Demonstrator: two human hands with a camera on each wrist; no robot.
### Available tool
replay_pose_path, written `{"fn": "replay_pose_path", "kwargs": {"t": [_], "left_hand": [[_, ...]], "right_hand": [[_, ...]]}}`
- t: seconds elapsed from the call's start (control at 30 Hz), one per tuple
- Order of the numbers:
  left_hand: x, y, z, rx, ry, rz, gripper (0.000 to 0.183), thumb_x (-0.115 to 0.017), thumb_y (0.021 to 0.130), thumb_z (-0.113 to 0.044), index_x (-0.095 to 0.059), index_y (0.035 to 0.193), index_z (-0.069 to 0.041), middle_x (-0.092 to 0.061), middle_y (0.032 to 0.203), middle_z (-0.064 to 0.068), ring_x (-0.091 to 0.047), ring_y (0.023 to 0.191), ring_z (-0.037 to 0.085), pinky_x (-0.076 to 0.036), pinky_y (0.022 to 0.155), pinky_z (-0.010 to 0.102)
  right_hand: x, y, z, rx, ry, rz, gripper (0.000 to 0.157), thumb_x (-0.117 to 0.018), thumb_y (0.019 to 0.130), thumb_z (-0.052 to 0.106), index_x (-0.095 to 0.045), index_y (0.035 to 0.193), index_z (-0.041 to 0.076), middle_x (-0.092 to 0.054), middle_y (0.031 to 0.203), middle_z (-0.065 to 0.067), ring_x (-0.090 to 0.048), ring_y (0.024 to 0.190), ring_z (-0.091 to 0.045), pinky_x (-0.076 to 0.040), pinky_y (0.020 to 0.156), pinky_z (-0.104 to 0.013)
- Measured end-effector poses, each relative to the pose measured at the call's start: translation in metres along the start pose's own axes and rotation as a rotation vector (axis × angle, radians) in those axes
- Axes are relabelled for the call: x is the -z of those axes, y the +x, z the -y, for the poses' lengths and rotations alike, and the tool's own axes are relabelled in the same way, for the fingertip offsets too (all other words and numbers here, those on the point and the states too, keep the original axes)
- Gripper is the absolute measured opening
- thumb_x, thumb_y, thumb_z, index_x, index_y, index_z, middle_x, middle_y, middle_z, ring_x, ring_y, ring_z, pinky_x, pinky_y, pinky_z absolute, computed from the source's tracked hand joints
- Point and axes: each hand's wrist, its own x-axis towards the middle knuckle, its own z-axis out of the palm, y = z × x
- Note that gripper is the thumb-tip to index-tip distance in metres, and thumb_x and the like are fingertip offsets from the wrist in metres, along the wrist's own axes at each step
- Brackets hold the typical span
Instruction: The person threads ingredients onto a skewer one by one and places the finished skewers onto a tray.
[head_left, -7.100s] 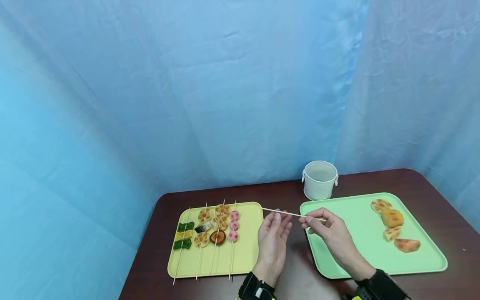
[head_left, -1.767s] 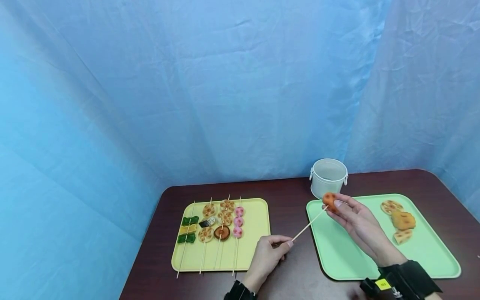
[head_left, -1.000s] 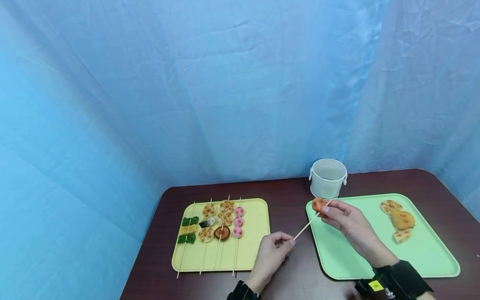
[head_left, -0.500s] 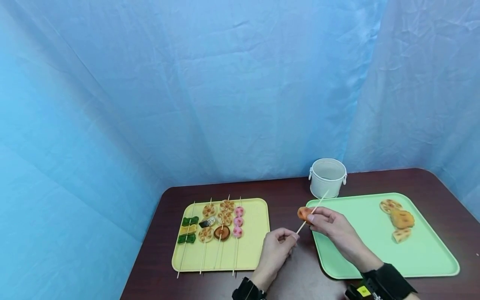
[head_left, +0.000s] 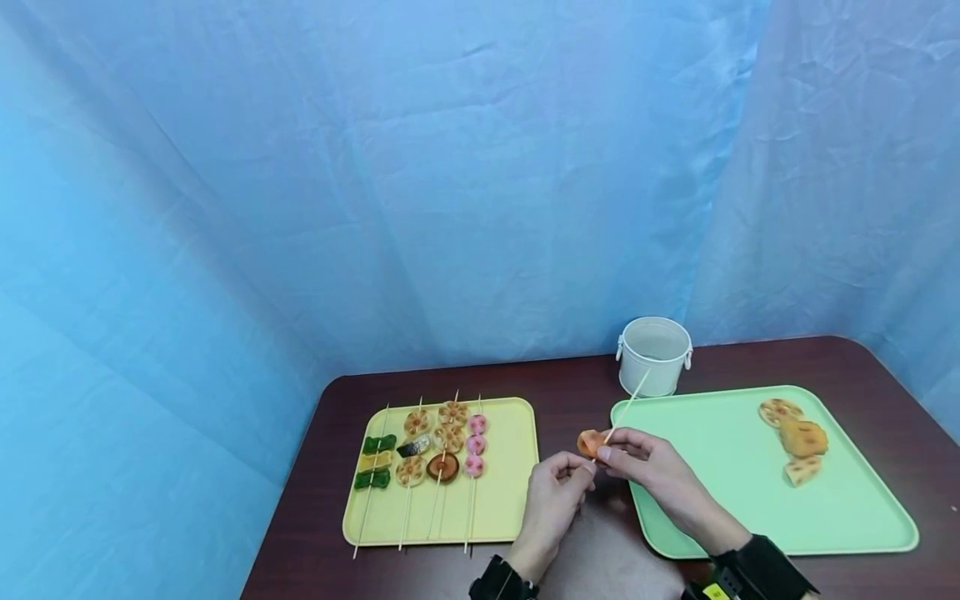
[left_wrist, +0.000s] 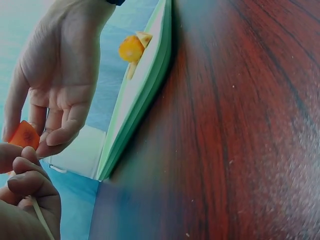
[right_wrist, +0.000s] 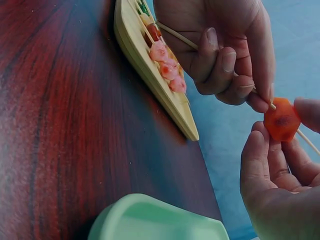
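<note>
Between both hands an orange-brown food piece point(head_left: 590, 442) is threaded on a thin wooden skewer point(head_left: 632, 398). My right hand point(head_left: 667, 479) pinches the piece between thumb and fingers, close to my left hand. My left hand point(head_left: 551, 508) grips the skewer just below the piece, and its lower part sticks out behind the curled fingers in the right wrist view. Seen from the left wrist, the orange piece point(left_wrist: 25, 135) sits between the fingertips of both hands. The skewer's far end slants up in front of the white bucket point(head_left: 655, 354).
On the left, a yellow tray point(head_left: 502, 500) bears several loaded skewers: green and yellow pieces, lotus root slices, a mushroom point(head_left: 442, 467), pink balls point(head_left: 476, 445). A green tray point(head_left: 720, 517) on the right holds a lotus root slice point(head_left: 780, 412) and other browned pieces point(head_left: 804, 437).
Earlier both hands held a bare skewer; the right hand then took the orange piece from the green tray. The piece has since slid down the skewer toward the left hand.
</note>
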Motion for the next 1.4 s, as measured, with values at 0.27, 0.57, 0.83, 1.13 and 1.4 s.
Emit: {"fn": "replay_pose_path", "kwargs": {"t": [0.27,0.57,0.83,1.13,1.4], "left_hand": [[0.001,-0.001,0.001,-0.016,-0.058,0.01,0.023,-0.069,0.084,-0.016,-0.069,0.087,0.007,-0.056,0.063,-0.001,-0.04,0.045,0.004,-0.029,0.04,0.016],[0.009,-0.001,0.003,-0.02,-0.032,0.002,0.027,-0.069,0.084,-0.018,-0.067,0.088,0.009,-0.057,0.064,0.001,-0.04,0.046,0.004,-0.027,0.04,0.017],[0.019,0.001,0.006,-0.042,0.009,-0.004,0.027,-0.069,0.085,-0.018,-0.067,0.088,0.009,-0.057,0.065,-0.001,-0.043,0.049,0.004,-0.031,0.043,0.016],[0.026,0.003,0.006,-0.058,0.001,-0.011,0.024,-0.069,0.084,-0.017,-0.067,0.085,0.007,-0.058,0.066,0.003,-0.043,0.049,0.005,-0.031,0.043,0.016],[0.031,0.003,0.005,-0.06,0.012,-0.016,0.026,-0.069,0.085,-0.018,-0.067,0.087,0.008,-0.058,0.066,0.004,-0.044,0.048,0.005,-0.031,0.043,0.016]], "right_hand": [[-0.004,0.0,0.0,-0.014,0.003,-0.011,0.042,-0.067,0.089,0.029,-0.06,0.111,-0.006,-0.063,0.112,-0.014,-0.063,0.097,-0.019,-0.051,0.086,-0.039],[0.017,-0.005,0.002,-0.047,-0.061,-0.036,0.057,-0.062,0.092,0.037,-0.054,0.129,-0.006,-0.061,0.118,-0.019,-0.062,0.102,-0.027,-0.051,0.087,-0.039],[0.068,-0.017,0.009,0.101,-0.343,-0.138,0.056,-0.056,0.096,0.039,-0.054,0.129,-0.005,-0.062,0.115,-0.023,-0.064,0.099,-0.025,-0.053,0.082,-0.035],[0.137,-0.035,0.027,0.119,-0.661,-0.251,0.057,-0.05,0.096,0.047,-0.054,0.133,0.003,-0.064,0.116,-0.019,-0.064,0.09,-0.001,-0.054,0.072,-0.031],[0.18,-0.049,0.025,0.051,-0.878,-0.381,0.062,-0.049,0.094,0.054,-0.056,0.129,0.002,-0.064,0.111,-0.024,-0.063,0.088,-0.026,-0.046,0.061,-0.043]]}}
